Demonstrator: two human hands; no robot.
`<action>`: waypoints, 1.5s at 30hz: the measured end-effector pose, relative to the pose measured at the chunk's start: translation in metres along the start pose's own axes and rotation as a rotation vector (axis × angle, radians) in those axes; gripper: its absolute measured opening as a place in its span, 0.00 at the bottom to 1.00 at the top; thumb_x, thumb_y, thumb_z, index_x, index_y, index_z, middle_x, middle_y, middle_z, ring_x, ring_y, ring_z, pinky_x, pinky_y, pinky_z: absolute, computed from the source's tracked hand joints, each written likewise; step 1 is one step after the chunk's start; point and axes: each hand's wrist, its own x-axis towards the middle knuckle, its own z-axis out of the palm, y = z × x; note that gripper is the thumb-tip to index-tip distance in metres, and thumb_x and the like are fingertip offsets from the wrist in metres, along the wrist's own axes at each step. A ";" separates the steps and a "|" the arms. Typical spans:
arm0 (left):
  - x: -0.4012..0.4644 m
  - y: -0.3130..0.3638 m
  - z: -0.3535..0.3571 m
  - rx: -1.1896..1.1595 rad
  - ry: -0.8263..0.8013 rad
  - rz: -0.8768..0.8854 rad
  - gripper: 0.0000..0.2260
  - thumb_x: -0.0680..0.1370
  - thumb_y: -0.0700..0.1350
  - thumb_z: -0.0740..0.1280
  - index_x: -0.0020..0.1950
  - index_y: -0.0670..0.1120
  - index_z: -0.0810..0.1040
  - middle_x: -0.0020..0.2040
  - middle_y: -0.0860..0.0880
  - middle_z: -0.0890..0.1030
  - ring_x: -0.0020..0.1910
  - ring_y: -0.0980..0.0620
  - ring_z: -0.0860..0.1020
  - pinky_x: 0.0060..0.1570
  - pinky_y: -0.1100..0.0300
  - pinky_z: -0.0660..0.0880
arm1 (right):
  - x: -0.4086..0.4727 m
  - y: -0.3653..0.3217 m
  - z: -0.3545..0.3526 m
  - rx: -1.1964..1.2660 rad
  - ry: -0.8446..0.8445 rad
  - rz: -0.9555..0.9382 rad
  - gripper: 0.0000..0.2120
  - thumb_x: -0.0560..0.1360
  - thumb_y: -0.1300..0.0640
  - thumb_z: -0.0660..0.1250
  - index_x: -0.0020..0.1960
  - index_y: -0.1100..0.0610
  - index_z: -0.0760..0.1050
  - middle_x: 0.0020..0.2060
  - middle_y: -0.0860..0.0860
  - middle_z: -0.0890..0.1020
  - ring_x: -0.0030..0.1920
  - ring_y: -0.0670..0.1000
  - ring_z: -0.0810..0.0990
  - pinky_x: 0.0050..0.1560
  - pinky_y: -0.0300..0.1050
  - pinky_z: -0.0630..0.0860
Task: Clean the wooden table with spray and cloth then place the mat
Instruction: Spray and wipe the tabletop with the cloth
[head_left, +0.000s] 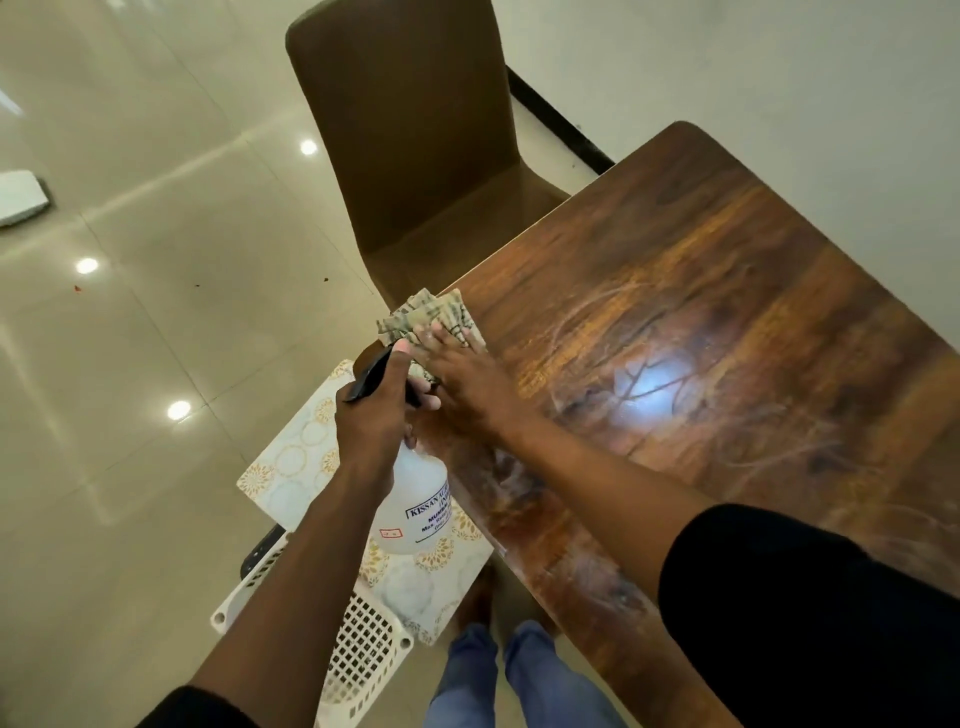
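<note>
The left hand (371, 410) grips the spray (410, 499) off the table's (701, 312) near-left edge, ready; the right hand (462, 364), fingers spread, presses the cloth (415, 319) there. The mat (291, 462) waits on a basket (358, 639).

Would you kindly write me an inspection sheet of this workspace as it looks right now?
Surface: wooden table, glossy, with wipe streaks and a bright light reflection.
Job's things: folded cloth at the table's left edge; spray bottle held off the table edge; patterned mat lying on a white basket beside the table.
Clutter: nothing seen on the tabletop.
Grippers: left hand grips the spray bottle's neck; right hand presses flat on the cloth.
Cables: nothing seen.
Surroundings: brown chair at the far side, shiny tiled floor, pale wall.
</note>
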 end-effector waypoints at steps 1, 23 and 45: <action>-0.005 -0.002 -0.005 0.009 -0.002 0.008 0.20 0.83 0.61 0.71 0.41 0.48 0.87 0.39 0.42 0.88 0.35 0.47 0.85 0.31 0.56 0.72 | -0.008 0.002 -0.005 0.014 0.003 -0.014 0.33 0.79 0.62 0.62 0.82 0.48 0.59 0.81 0.46 0.57 0.82 0.48 0.51 0.79 0.48 0.43; -0.074 -0.065 -0.059 0.009 0.018 -0.007 0.19 0.84 0.57 0.71 0.44 0.43 0.86 0.39 0.38 0.87 0.37 0.47 0.84 0.28 0.57 0.69 | -0.055 -0.068 0.022 -0.025 -0.045 -0.047 0.30 0.82 0.62 0.57 0.83 0.50 0.55 0.82 0.47 0.53 0.83 0.50 0.47 0.81 0.52 0.42; -0.100 -0.091 -0.063 0.050 -0.046 -0.016 0.22 0.83 0.59 0.71 0.43 0.40 0.86 0.38 0.38 0.86 0.38 0.41 0.80 0.29 0.56 0.70 | -0.155 -0.066 0.030 0.084 -0.058 0.127 0.31 0.83 0.59 0.58 0.83 0.49 0.53 0.82 0.46 0.49 0.82 0.48 0.41 0.81 0.53 0.40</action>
